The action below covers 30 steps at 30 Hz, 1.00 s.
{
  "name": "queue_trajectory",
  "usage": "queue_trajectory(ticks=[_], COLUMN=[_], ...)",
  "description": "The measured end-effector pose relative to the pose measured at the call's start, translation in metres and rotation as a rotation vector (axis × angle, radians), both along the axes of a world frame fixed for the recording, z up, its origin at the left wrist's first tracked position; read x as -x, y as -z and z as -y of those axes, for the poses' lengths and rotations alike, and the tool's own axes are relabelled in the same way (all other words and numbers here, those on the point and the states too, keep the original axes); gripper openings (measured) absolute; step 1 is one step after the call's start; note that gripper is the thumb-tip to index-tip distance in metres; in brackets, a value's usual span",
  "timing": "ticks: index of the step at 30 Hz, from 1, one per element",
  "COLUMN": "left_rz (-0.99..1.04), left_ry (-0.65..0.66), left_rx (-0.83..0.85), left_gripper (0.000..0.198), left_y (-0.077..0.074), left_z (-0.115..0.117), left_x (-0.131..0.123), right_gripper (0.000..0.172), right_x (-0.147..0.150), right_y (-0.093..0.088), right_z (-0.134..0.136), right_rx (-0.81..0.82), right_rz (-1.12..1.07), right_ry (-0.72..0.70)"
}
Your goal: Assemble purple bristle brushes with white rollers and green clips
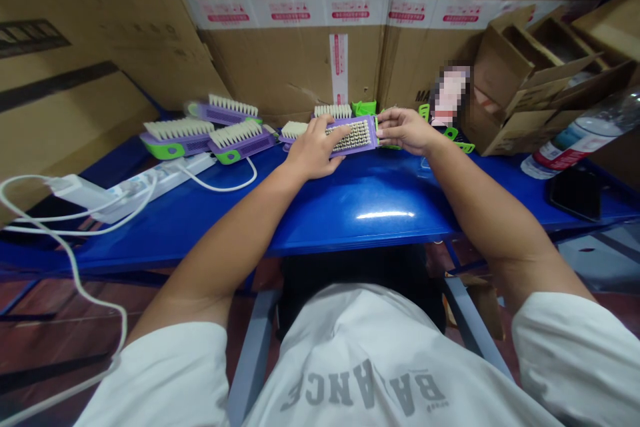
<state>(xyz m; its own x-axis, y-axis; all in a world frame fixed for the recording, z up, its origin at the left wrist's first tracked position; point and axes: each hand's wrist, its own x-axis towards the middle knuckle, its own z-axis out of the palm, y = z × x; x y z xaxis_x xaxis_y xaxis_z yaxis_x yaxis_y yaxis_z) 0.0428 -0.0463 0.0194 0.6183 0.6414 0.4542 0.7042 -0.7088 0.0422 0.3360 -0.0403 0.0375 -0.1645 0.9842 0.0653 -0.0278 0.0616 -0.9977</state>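
Note:
My left hand (311,151) is closed around the left part of a purple brush (358,136), whose pale bristles face up toward me. At the brush's right end, the fingers of my right hand (406,130) pinch the narrow green edge. Behind my hands stand another brush (333,110) and a bright green plastic piece (364,108). More green plastic pieces (451,134) lie just right of my right hand. Several purple and green brushes with white bristles, among them a near one (243,140), lie to the left on the blue table (350,207).
A white power strip (155,183) with white cables lies on the left. To the right are cut-open cardboard boxes (525,80), a tilted plastic bottle (570,147) and a black phone (575,193). Large taped cartons (290,60) wall off the back.

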Motion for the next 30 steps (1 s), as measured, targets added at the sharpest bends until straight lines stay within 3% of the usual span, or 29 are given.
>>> queue_trajectory(ticks=[11,30], left_rz=[-0.026,-0.016], left_ry=[-0.007,-0.015], left_rx=[-0.027,-0.011], left_gripper=[0.070,0.066], left_y=[-0.0013,-0.0018], left_z=[0.0008,0.0011], left_x=[0.0001,0.0007], right_gripper=[0.052,0.043], right_x=[0.0003,0.0021], right_y=[-0.0023,0.0020], right_z=[0.0006,-0.0024], right_rx=[-0.006,-0.017], right_rz=[0.016,-0.001], right_ry=[0.029,0.072])
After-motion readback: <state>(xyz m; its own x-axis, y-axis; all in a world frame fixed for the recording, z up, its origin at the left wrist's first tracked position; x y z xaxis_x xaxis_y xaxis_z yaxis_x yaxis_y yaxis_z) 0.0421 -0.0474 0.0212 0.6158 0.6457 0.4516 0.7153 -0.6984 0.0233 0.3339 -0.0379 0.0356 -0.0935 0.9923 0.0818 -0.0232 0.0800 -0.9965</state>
